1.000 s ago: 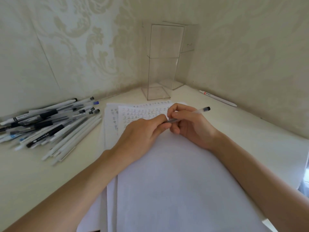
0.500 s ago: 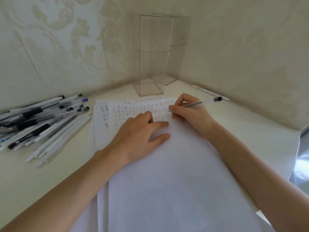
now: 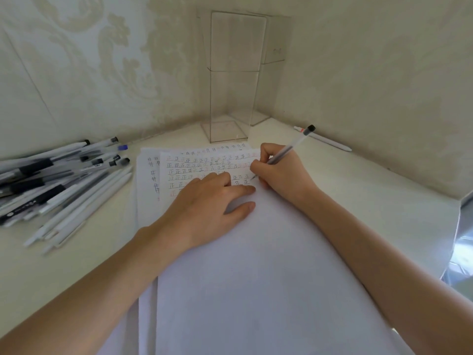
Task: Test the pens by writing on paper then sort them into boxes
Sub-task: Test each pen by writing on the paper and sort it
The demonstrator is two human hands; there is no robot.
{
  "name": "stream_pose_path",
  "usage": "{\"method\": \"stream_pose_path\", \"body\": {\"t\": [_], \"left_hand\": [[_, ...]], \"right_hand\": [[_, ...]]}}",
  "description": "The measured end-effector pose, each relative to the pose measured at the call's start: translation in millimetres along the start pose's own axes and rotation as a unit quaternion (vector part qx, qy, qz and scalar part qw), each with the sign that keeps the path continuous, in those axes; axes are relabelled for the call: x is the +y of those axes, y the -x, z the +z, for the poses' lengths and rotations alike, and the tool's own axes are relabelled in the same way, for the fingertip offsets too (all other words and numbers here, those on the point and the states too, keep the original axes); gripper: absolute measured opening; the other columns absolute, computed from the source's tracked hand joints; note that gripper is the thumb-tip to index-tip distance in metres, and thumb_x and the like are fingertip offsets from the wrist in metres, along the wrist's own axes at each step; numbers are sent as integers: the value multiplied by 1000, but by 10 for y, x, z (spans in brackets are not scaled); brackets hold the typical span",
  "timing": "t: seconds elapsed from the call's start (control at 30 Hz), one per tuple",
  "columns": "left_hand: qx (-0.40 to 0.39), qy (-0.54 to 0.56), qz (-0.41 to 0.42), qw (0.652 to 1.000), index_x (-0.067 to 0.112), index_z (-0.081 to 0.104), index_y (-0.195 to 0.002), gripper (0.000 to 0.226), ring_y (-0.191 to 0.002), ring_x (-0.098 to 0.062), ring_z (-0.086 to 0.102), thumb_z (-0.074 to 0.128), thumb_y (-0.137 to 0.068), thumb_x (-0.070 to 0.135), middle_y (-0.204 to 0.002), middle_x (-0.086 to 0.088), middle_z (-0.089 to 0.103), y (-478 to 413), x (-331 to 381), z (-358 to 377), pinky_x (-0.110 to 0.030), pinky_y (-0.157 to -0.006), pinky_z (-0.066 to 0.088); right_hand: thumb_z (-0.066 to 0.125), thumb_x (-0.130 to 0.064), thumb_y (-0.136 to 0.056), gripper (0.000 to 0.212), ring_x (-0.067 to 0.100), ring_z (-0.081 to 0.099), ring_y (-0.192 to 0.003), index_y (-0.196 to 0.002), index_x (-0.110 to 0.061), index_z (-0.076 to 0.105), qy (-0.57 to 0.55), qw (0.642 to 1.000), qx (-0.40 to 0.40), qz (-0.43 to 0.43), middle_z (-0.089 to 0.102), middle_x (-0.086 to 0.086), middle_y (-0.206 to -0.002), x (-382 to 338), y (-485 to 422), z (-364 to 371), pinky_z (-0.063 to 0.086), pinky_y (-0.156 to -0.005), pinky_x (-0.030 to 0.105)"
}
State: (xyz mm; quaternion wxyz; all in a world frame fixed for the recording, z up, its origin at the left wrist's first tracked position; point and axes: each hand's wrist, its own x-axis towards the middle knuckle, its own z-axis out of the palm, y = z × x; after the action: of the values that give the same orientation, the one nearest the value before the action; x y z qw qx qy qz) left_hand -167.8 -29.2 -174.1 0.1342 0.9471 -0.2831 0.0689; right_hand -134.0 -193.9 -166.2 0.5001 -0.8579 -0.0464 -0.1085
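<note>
Your right hand (image 3: pixel 281 172) pinches one clear pen with a black end (image 3: pixel 289 149), tip on the top white paper sheet (image 3: pixel 256 278); your left hand (image 3: pixel 204 208) lies flat on it. Two tall clear plastic boxes (image 3: pixel 230 98) stand in the corner, the rear one partly hidden. One white pen (image 3: pixel 330 141) lies beside the right wall (image 3: pixel 371 73). The heap of pens (image 3: pixel 58 180), cut off left, defies counting.

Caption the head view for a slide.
Right hand tests a clear pen on the paper; left hand presses it flat.
</note>
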Motion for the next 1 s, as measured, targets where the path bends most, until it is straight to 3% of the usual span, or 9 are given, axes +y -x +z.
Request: {"method": "stream_pose_path", "body": {"t": [0.17, 0.43, 0.57, 0.7, 0.83, 1.0], "left_hand": [[1, 2, -5, 1000, 46, 40, -132, 43, -79, -8, 27, 32, -91, 55, -78, 12, 28, -3, -6, 2, -28, -64, 17], [5, 11, 0, 1000, 45, 40, -132, 43, -80, -10, 28, 33, -91, 54, -76, 14, 28, 2, -5, 0, -28, -65, 21], [8, 12, 0, 1000, 45, 41, -132, 43, -80, -8, 27, 33, -91, 54, -75, 17, 27, 3, 2, -6, -26, -65, 20], [11, 15, -1, 1000, 44, 42, -132, 42, -81, -7, 28, 34, -91, 53, -76, 13, 28, 3, 2, -4, -26, -65, 20], [11, 16, 1, 1000, 44, 42, -132, 43, -81, -7, 28, 34, -91, 54, -76, 16, 28, 3, -2, -3, -27, -65, 20], [16, 16, 5, 1000, 45, 42, -131, 42, -81, -7, 29, 34, -91, 54, -76, 16, 28, 2, -4, 0, -27, -65, 20]], "right_hand": [[56, -3, -76, 32, 14, 31, -53, -59, -16, 33, 11, 1000, 17, 0, 35, 8, -57, 35, -40, 15, 24, -46, 25], [55, -3, -77, 27, 10, 29, -48, -61, -13, 36, 6, 1000, 11, 1, 38, 10, -57, 28, -12, -4, 24, -44, 24], [54, -2, -77, 31, 5, 30, -43, -58, -15, 34, 3, 1000, -1, 6, 35, 1, -52, 13, -2, -3, 24, -41, 17], [55, -4, -76, 22, 10, 30, -50, -62, -10, 39, 8, 1000, 6, 4, 36, 7, -58, 22, -2, -7, 24, -44, 21], [54, -3, -77, 28, 6, 27, -48, -60, -14, 34, 12, 1000, 8, -4, 32, 1, -55, 15, -5, -2, 22, -43, 19], [55, -4, -77, 19, 11, 34, -48, -64, -8, 42, 7, 1000, -7, 2, 40, 8, -55, 8, 15, -7, 27, -46, 24]]}}
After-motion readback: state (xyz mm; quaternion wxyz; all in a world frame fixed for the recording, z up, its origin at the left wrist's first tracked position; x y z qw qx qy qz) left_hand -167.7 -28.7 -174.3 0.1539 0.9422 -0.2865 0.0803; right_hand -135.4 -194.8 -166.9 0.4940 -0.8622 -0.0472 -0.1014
